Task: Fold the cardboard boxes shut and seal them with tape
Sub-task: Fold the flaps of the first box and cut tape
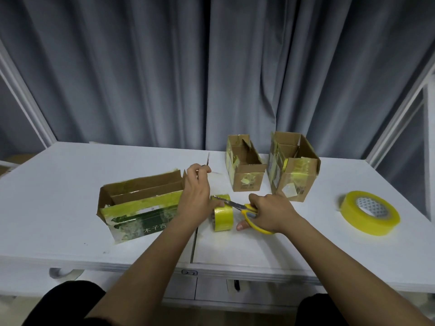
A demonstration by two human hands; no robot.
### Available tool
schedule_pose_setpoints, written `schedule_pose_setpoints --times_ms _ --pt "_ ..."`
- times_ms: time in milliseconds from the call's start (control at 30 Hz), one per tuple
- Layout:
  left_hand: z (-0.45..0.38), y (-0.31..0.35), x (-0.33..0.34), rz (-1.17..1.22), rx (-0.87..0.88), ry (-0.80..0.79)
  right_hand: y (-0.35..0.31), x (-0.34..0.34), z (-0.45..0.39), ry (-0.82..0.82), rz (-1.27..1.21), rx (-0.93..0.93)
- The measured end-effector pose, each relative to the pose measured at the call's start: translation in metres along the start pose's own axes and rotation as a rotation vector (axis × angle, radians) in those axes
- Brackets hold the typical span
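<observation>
A long cardboard box (138,205) with a green printed side and yellow tape stands open at the left. My left hand (196,194) rests against its right end, thumb on a small yellow tape roll (223,214) that stands on edge beside it. Yellow-handled scissors (248,211) sit in my right hand (270,214), their blades lying across the top of that roll. Two smaller open boxes, one (244,165) in the middle and one (294,168) to its right, stand farther back, both patched with old tape.
A large yellow tape roll (369,212) lies flat at the right of the white table (70,180). Grey curtains hang behind. A seam (194,243) splits the tabletop down the middle. My knees show below the front edge.
</observation>
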State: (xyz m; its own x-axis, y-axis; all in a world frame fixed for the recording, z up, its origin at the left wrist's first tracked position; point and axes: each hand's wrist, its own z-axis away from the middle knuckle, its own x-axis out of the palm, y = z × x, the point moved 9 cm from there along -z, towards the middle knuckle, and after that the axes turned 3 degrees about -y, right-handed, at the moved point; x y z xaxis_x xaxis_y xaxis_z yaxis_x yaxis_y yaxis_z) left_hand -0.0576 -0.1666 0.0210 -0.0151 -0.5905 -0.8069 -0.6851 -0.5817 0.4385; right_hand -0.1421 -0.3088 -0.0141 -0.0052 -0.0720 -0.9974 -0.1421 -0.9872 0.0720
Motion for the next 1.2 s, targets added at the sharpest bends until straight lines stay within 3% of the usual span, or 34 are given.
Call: schedule_pose_setpoints --times_ms 100,400,733,1200 --pt "-0.005 0.0 -0.003 0.038 0.048 0.046 0.003 0.0 -0.002 -0.003 0.001 -0.004" --pt "-0.004 -0.013 0.04 0.543 0.073 -0.205 0.011 0.004 -0.007 -0.048 -0.058 0.012" --pt "-0.017 -0.014 0.055 0.489 0.093 -0.352 0.013 -0.01 -0.011 -0.066 -0.101 -0.065" --pt "-0.023 -0.018 0.052 0.419 0.085 -0.387 0.026 -0.005 -0.033 -0.146 -0.108 -0.036"
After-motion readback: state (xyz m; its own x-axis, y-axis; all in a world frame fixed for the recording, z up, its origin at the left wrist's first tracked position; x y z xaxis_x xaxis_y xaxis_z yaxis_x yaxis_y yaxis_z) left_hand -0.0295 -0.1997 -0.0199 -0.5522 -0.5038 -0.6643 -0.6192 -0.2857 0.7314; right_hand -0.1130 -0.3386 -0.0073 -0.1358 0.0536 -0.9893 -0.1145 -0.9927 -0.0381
